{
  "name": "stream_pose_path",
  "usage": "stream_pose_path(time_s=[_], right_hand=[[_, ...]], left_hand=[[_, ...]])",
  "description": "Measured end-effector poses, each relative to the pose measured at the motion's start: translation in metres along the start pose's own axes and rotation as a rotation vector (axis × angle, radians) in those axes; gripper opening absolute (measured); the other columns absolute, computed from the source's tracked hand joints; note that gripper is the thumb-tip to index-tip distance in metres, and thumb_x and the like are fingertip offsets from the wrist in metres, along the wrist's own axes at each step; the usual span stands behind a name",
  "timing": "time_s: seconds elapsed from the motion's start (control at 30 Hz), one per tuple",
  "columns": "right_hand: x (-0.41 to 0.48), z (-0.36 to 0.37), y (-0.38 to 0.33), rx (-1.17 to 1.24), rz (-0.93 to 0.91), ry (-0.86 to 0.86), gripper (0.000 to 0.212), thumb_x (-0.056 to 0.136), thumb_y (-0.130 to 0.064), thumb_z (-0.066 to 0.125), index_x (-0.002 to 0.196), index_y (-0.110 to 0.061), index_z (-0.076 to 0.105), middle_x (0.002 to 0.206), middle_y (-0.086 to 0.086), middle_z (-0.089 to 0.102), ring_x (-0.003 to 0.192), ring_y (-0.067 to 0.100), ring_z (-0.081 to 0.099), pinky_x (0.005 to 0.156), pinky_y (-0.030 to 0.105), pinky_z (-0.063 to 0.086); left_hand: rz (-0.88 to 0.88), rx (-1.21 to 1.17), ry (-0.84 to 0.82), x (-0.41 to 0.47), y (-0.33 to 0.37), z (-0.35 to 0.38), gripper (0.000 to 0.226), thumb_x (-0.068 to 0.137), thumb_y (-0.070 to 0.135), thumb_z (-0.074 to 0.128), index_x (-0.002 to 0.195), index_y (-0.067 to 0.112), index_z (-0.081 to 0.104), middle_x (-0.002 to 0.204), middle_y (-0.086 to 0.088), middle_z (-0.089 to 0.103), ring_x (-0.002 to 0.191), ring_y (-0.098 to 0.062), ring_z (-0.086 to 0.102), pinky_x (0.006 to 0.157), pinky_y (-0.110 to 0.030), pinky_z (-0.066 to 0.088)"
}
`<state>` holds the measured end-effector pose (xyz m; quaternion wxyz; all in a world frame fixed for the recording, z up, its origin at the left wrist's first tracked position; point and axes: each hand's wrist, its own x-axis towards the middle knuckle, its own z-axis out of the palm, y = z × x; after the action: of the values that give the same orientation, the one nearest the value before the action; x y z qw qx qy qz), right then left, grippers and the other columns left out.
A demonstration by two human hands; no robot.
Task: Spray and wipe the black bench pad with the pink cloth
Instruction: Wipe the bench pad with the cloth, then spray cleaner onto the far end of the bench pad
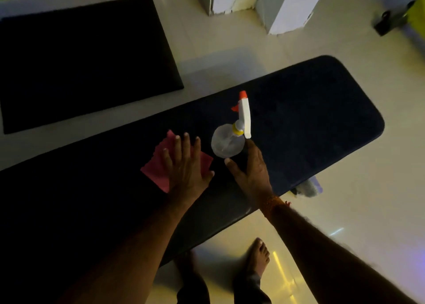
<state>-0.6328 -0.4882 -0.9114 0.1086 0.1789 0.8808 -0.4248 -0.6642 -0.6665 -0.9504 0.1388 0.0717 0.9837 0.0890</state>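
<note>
The long black bench pad (310, 110) runs from lower left to upper right. A pink cloth (156, 165) lies flat on it, and my left hand (186, 165) rests palm down on the cloth with fingers spread. A clear spray bottle (226, 143) with a white and orange trigger head stands on the pad just right of the cloth. My right hand (249, 168) is beside the bottle's near right side, fingers apart, thumb and fingertip close to it but not wrapped around it.
A black floor mat (80, 57) lies on the pale tiled floor beyond the bench. White pillars (289, 6) stand at the back. My bare feet (259, 255) are on the floor below the bench's near edge. A dark object (391, 20) sits at far right.
</note>
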Motion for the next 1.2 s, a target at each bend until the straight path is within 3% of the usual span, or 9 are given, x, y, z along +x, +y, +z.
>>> stream_pose_path(time_s=[0.13,0.27,0.47,0.57,0.63,0.8,0.9,1.03,1.2], right_hand=[[0.019,-0.008,-0.021,0.146,0.01,0.063,0.087,0.083,-0.046,0.081,0.154,-0.023,0.036,0.152,-0.001,0.047,0.139,0.02,0.046,0.112,0.046,0.049],[0.041,-0.016,-0.046,0.323,-0.016,0.062,0.077,0.082,-0.028,0.086,0.146,-0.019,0.045,0.136,-0.002,0.057,0.123,0.015,0.055,0.096,0.026,0.053],[0.072,-0.018,-0.062,0.515,-0.072,0.146,0.047,0.088,-0.033,0.08,0.124,-0.017,0.055,0.103,-0.005,0.063,0.095,0.01,0.065,0.082,0.03,0.055],[0.087,-0.037,-0.054,0.702,-0.02,0.219,0.046,0.093,-0.025,0.076,0.132,-0.036,0.055,0.122,-0.003,0.064,0.115,0.027,0.066,0.095,0.047,0.059],[0.097,-0.061,-0.042,0.766,0.017,0.23,0.048,0.094,-0.018,0.075,0.12,-0.053,0.053,0.129,0.004,0.064,0.121,0.034,0.064,0.094,0.053,0.059],[0.119,-0.14,0.004,0.818,0.071,0.21,0.049,0.096,-0.014,0.071,0.095,-0.063,0.065,0.119,0.009,0.07,0.1,0.026,0.067,0.073,0.035,0.056],[0.135,-0.187,0.039,0.835,0.185,0.223,0.03,0.096,-0.025,0.072,0.113,-0.048,0.063,0.113,0.007,0.07,0.093,0.023,0.065,0.07,0.032,0.054],[0.17,-0.258,0.095,0.8,0.342,0.215,0.05,0.096,-0.048,0.067,0.143,-0.044,0.052,0.109,0.0,0.073,0.104,0.011,0.065,0.071,0.027,0.048],[0.205,-0.319,0.156,0.741,0.502,0.22,0.037,0.095,-0.052,0.066,0.128,-0.036,0.066,0.082,-0.002,0.067,0.079,0.017,0.065,0.069,0.035,0.052]], left_hand=[[0.048,-0.021,-0.104,0.009,0.013,-0.015,0.109,0.088,0.068,0.061,0.164,0.023,-0.003,0.173,-0.011,0.0,0.16,-0.033,-0.003,0.125,-0.059,0.005],[0.053,0.004,-0.165,0.018,0.023,-0.02,0.11,0.087,0.066,0.064,0.164,0.022,-0.002,0.172,-0.012,0.005,0.16,-0.033,0.002,0.125,-0.059,0.007],[0.02,-0.004,-0.202,0.036,0.033,-0.025,0.111,0.084,0.063,0.07,0.163,0.02,0.005,0.171,-0.012,0.01,0.159,-0.032,0.008,0.126,-0.057,0.013],[-0.02,0.024,-0.237,0.049,0.046,-0.032,0.11,0.085,0.06,0.071,0.164,0.02,0.005,0.172,-0.012,0.005,0.159,-0.032,0.006,0.125,-0.057,0.012],[-0.032,0.005,-0.247,0.062,0.069,-0.034,0.108,0.087,0.056,0.072,0.164,0.022,0.005,0.172,-0.011,0.005,0.159,-0.031,0.006,0.125,-0.057,0.014],[-0.043,-0.015,-0.288,0.101,0.156,-0.023,0.108,0.089,0.053,0.072,0.164,0.023,0.001,0.173,-0.01,0.001,0.16,-0.03,0.002,0.125,-0.057,0.016],[0.004,0.004,-0.273,0.125,0.213,-0.013,0.111,0.087,0.055,0.073,0.164,0.024,0.0,0.173,-0.009,0.0,0.159,-0.031,0.002,0.125,-0.057,0.019],[0.132,0.013,-0.257,0.164,0.308,0.001,0.118,0.081,0.059,0.076,0.164,0.026,-0.001,0.172,-0.01,-0.003,0.159,-0.032,0.0,0.124,-0.058,0.019],[0.218,0.05,-0.305,0.204,0.385,0.011,0.13,0.074,0.063,0.08,0.163,0.026,-0.006,0.172,-0.009,-0.011,0.159,-0.033,-0.008,0.123,-0.063,0.017]])
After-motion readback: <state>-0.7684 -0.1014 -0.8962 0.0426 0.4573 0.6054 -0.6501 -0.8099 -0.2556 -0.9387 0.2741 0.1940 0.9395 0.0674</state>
